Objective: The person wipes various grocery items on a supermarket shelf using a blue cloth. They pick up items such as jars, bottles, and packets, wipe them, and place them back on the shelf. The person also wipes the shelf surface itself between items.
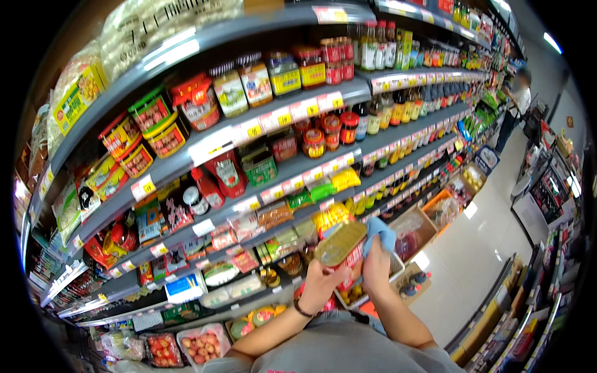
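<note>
My left hand (322, 285), with a dark band at its wrist, grips a food tin (344, 245) from below. The tin is tilted, its gold-coloured metal end up and its red printed side partly hidden by my fingers. In my right hand (377, 266) is a bunched light-blue cloth (381, 234), held close against the tin's right side. Whether the cloth touches the tin I cannot tell. Both hands are in front of my grey shirt, before the lower shelves. Just beyond the tin lie yellow packets (330, 219) on a shelf.
Grey store shelves (322, 179) hold jars, sauce bottles and bags, with price tags along their edges. Below stand a tray of round fruit (204, 344), cardboard boxes (422, 221) and dark-capped bottles (414, 284). A person (515, 105) stands farther down the aisle. More shelving (517, 321) runs along the right.
</note>
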A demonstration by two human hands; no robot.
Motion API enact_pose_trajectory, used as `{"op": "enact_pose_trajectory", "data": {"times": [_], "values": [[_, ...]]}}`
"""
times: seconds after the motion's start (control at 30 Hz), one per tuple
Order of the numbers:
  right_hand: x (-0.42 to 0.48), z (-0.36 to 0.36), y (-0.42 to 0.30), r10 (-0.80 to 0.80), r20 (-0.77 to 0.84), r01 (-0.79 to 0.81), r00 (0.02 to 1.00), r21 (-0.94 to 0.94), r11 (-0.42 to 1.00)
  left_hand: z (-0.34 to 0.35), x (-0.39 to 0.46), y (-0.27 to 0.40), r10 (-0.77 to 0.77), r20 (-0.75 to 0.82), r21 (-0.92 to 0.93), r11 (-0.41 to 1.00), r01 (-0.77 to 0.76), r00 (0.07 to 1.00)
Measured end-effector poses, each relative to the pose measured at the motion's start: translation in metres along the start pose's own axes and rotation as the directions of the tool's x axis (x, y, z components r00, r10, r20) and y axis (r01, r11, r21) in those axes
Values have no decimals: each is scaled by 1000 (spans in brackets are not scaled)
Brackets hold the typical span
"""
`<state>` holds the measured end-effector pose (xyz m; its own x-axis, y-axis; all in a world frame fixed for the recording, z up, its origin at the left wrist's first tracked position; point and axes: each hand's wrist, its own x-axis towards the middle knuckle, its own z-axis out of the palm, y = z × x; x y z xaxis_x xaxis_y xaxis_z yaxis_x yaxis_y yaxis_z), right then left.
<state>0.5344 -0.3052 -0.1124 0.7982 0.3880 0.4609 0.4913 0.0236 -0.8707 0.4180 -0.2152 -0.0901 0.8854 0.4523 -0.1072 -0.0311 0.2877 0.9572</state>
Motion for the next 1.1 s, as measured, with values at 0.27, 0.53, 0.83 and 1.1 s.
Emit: {"op": "enact_pose_trajectory", "data": {"times": [0.27, 0.53, 0.83, 1.1], "values": [[-26, 34, -89, 77, 593, 316, 801, -529, 788, -34, 19, -15, 4, 208, -591, 797, 123, 978], [-38, 6, -23, 239, 206, -240, 949, -18, 971, -31, -9, -10, 128, 226, -374, 927, -35, 966], [-44, -7, -8, 441, 60, -391, 895, 581, 714, -17, 0, 0, -13, 147, -138, 990, 34, 989], [6, -50, -50, 36, 816, -293, 577, 166, 942, -29, -6, 19, 195, 466, 355, 852, -385, 863]]}}
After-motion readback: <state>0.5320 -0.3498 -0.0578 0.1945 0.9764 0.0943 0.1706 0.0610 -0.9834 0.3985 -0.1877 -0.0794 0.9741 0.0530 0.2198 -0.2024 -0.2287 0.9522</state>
